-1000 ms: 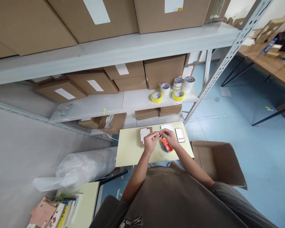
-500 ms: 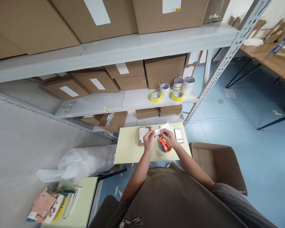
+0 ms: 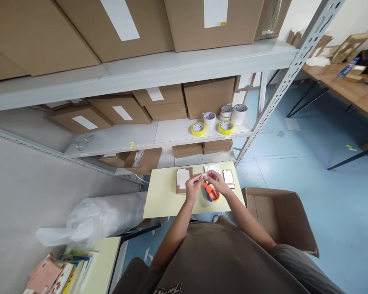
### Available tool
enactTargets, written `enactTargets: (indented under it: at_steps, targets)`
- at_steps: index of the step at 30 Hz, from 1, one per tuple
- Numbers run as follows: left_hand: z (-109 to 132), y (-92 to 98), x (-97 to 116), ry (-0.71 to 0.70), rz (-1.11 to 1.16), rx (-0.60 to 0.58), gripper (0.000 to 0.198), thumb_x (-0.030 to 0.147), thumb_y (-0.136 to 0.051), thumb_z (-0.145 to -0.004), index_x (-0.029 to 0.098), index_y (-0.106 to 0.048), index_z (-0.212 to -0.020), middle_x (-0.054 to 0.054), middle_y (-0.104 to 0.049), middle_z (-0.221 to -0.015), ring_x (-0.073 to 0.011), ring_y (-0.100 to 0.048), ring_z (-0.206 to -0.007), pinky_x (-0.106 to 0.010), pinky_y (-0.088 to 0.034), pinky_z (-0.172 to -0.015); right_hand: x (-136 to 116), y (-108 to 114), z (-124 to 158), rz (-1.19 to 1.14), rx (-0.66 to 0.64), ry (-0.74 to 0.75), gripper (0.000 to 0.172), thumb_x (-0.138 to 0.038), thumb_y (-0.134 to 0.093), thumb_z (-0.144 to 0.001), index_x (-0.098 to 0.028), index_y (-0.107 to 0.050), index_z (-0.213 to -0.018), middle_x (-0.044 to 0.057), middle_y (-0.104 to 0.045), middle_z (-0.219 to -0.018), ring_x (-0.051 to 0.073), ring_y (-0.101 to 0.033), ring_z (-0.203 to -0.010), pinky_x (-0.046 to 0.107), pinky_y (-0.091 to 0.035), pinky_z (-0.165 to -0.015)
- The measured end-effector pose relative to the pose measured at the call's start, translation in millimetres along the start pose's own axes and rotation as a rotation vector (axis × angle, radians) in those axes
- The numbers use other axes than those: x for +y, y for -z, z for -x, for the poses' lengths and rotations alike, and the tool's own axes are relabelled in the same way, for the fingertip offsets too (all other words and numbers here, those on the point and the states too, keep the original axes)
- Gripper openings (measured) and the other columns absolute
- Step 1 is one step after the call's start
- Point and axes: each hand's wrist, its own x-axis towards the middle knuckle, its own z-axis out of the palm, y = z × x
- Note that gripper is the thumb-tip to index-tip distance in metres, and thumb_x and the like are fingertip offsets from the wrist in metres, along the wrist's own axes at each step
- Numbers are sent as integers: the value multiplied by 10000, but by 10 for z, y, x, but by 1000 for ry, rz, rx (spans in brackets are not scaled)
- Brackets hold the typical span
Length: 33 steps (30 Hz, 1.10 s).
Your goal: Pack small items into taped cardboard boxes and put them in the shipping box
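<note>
Pale yellow table [image 3: 159,200], both hands [image 3: 194,188] pinching a small white piece [image 3: 204,175], orange-and-blue tool [image 3: 209,190] just beside

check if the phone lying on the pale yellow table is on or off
On: the phone shows a bright white display with a reddish strip near the end closest to the person.

"Time" printed in pale letters on a dark patch [image 3: 171,289] of the brown shirt [image 3: 221,257], lettering beyond it cut off, print on the shelf-edge tag [image 3: 227,138], yellow-taped roll [image 3: 198,134] and phone [image 3: 228,178] too small to be read
</note>
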Motion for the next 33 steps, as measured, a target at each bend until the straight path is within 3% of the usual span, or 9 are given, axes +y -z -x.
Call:
enactTargets:
  at_steps: [4,7,10,15,17,19,23,26,33]
  targets:
    - [-111,64,-24,-7,9,-36,351,556,-783,-850,215,-850,-905,-80,-812,-951,-243,-755,-906,-344,-612,-821,30,-105,-85,44,63,35,394,-630,-745,-887,-245,-660,-891,11,-669,-862,189,-644,-832,315,-543,-732]
    - [-320,262,-111,81,73,-23,410,585,-803,-817,182,-830,-884,-57,-784,-828,-223,-734,-818,-310,-587,-740,-1,-170,-135,6,93,42,372,-591,-774,-864,-246,-641,-824,11,-667,-892,186,-617,-827,338,-557,-777]
    - [-641,636,-231,164,212,107,489,616,-829,-762,150,-799,-909,-44,-754,-780,-181,-698,-741,-274,-552,-687,-52,-216,-159,-63,135,21,352,-524,-802,-833,-243,-601,-767,14,-680,-927,188,-620,-835,354,-560,-804]
    - [-1138,1415,-440,181,302,480,578,660,-851,-679,135,-752,-898,-44,-734,-780,-162,-676,-717,-259,-520,-662,-47,-304,-233,-92,325,27,367,-500,-778,-810,-250,-524,-722,4,-663,-801,187,-604,-750,371,-550,-772]
    - [-1203,1634,-516,167,270,530,591,681,-829,-693,137,-751,-909,-48,-742,-806,-177,-690,-756,-264,-522,-675,5,-403,-329,-81,403,39,370,-496,-778,-793,-254,-506,-725,-10,-636,-741,181,-589,-708,369,-548,-750]
    - [-1181,1775,-582,151,225,505,581,682,-812,-716,142,-759,-923,-45,-747,-821,-183,-694,-781,-265,-528,-695,85,-566,-482,-64,447,35,333,-478,-776,-780,-258,-526,-774,-27,-616,-705,174,-582,-679,357,-544,-729]
    - [-1007,2013,-666,75,104,518,510,651,-753,-804,167,-775,-964,-64,-772,-888,-195,-703,-826,-268,-546,-731,320,-1069,-948,-30,418,-56,326,-436,-796,-732,-257,-605,-925,-34,-640,-706,180,-603,-676,344,-541,-693]
    - [-863,2329,-697,21,20,589,456,623,-700,-872,185,-769,-977,-81,-776,-938,-198,-706,-843,-276,-557,-762,556,-1589,-1388,-59,297,-180,359,-445,-863,-656,-241,-628,-835,-27,-657,-728,177,-622,-690,339,-541,-680]
    - [-572,3283,-798,76,-47,764,465,632,-665,-908,184,-746,-1004,-94,-757,-969,-204,-692,-886,-318,-564,-840,1178,-3248,-2519,-105,65,-382,446,-420,-950,-530,-229,-616,-756,-36,-683,-720,137,-629,-662,279,-530,-636]
